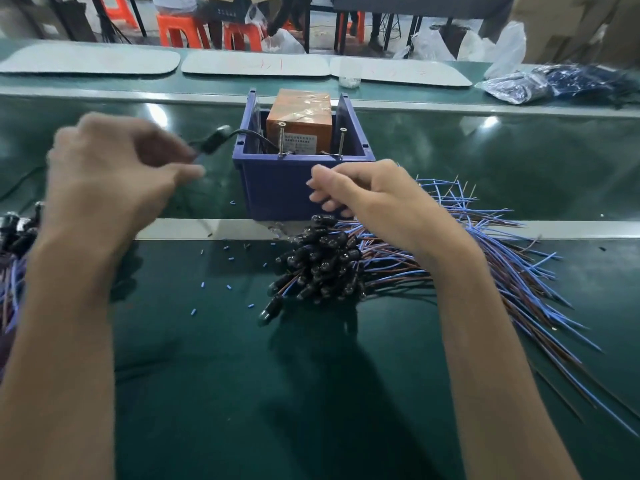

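Note:
A pile of small black-capped parts [318, 268] with blue and brown wire leads [502, 268] lies fanned out on the green bench. My right hand [374, 199] hovers just above the pile's far end with its fingers curled; nothing shows plainly between them. My left hand [114, 168], blurred, is raised left of a blue bin [277, 192]; whether it holds anything is unclear. A blurred black part [213, 142] on a dark lead sits just beyond its fingers. The bin holds an orange box [301, 123] and two upright screws [281, 138].
Short blue bits of wire insulation [228, 289] are scattered on the bench. More black parts with wires [17, 230] lie at the left edge. A metal rail [207, 228] crosses the bench. White mats [256, 62] and plastic bags [554, 83] lie on the far side.

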Demonstrator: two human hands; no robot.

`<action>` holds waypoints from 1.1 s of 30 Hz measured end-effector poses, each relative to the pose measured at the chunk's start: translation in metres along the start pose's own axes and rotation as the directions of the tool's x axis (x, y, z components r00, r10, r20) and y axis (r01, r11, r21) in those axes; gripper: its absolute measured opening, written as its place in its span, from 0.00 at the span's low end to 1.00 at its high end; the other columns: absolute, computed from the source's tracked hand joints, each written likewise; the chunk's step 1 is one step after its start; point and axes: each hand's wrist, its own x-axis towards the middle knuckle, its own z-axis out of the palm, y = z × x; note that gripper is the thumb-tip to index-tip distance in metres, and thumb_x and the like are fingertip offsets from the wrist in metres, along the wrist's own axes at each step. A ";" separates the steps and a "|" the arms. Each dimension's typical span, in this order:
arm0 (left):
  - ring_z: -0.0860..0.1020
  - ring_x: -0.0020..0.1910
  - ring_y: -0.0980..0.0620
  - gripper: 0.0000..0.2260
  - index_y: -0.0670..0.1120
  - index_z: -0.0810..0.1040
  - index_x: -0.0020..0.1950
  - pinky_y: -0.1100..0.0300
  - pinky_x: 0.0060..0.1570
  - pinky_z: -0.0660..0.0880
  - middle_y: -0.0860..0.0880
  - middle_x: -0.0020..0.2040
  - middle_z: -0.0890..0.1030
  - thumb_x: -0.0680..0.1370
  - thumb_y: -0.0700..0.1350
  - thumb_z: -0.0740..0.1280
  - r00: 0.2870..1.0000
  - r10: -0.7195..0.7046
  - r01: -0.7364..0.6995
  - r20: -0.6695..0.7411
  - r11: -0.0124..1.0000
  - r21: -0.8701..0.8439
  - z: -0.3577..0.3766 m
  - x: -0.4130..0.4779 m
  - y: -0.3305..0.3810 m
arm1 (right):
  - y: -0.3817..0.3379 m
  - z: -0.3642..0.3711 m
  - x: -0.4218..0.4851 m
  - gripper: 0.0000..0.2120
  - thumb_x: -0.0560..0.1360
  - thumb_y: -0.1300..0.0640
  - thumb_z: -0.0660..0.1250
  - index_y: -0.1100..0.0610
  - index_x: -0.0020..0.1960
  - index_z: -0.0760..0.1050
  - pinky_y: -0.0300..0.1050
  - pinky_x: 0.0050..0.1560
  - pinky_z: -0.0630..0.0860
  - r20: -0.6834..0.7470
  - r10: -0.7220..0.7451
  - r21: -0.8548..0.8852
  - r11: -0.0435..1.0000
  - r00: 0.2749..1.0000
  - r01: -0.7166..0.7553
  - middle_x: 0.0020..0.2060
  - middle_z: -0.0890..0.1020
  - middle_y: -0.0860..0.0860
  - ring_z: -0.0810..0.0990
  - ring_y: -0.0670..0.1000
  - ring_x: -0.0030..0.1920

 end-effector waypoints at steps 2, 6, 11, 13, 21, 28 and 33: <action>0.81 0.35 0.66 0.09 0.61 0.82 0.40 0.73 0.39 0.76 0.66 0.36 0.82 0.62 0.56 0.75 0.990 0.132 -0.125 0.048 0.984 -0.128 0.012 -0.017 0.045 | -0.007 0.011 0.000 0.17 0.79 0.44 0.59 0.54 0.50 0.81 0.43 0.53 0.78 0.079 0.021 0.185 0.982 0.997 -0.035 0.48 0.85 0.48 0.81 0.42 0.47; 0.82 0.38 0.61 0.10 0.53 0.78 0.44 0.62 0.44 0.80 0.56 0.38 0.83 0.67 0.43 0.74 0.978 0.182 -0.154 0.104 0.961 -0.231 0.048 -0.044 0.096 | -0.023 0.028 0.001 0.13 0.82 0.53 0.58 0.58 0.53 0.79 0.44 0.50 0.80 0.002 0.017 0.684 0.729 1.000 -0.014 0.49 0.85 0.55 0.82 0.47 0.44; 0.80 0.28 0.57 0.17 0.47 0.73 0.32 0.64 0.33 0.73 0.51 0.27 0.80 0.75 0.55 0.69 0.982 -0.019 0.063 0.190 0.972 -0.225 0.060 -0.051 0.105 | -0.026 0.019 0.001 0.21 0.83 0.50 0.53 0.61 0.44 0.78 0.47 0.47 0.82 -0.283 0.082 0.737 0.656 0.956 0.162 0.39 0.84 0.57 0.84 0.54 0.42; 0.83 0.30 0.50 0.18 0.47 0.76 0.36 0.59 0.35 0.78 0.45 0.32 0.84 0.79 0.57 0.62 0.896 -0.142 0.342 0.420 0.824 -0.452 0.059 -0.048 0.108 | -0.027 0.013 0.000 0.23 0.83 0.49 0.51 0.60 0.43 0.77 0.48 0.51 0.81 -0.299 0.068 0.779 0.593 0.952 0.203 0.38 0.84 0.55 0.84 0.53 0.42; 0.79 0.30 0.53 0.13 0.38 0.68 0.65 0.63 0.32 0.77 0.44 0.44 0.78 0.84 0.42 0.54 0.792 -0.528 0.299 0.307 -0.103 -0.949 0.056 -0.026 0.082 | -0.025 -0.010 -0.008 0.22 0.83 0.49 0.53 0.61 0.41 0.76 0.41 0.27 0.54 -0.232 0.069 0.780 0.609 0.970 0.143 0.24 0.72 0.50 0.60 0.46 0.24; 0.69 0.21 0.56 0.10 0.43 0.61 0.66 0.67 0.23 0.66 0.48 0.35 0.81 0.85 0.42 0.48 0.814 -0.569 0.194 0.120 0.071 -0.978 0.059 -0.025 0.074 | -0.010 -0.030 -0.009 0.18 0.81 0.51 0.59 0.58 0.38 0.78 0.35 0.21 0.52 -0.177 0.216 0.586 0.807 0.960 -0.074 0.21 0.68 0.47 0.56 0.45 0.22; 0.68 0.19 0.58 0.14 0.45 0.62 0.71 0.67 0.21 0.64 0.53 0.33 0.84 0.85 0.41 0.51 0.930 -0.355 0.270 0.093 0.489 -0.829 0.074 -0.032 0.083 | 0.001 -0.034 -0.009 0.13 0.78 0.53 0.65 0.59 0.39 0.81 0.33 0.19 0.55 -0.250 0.225 0.492 0.867 0.942 -0.076 0.25 0.70 0.48 0.59 0.42 0.22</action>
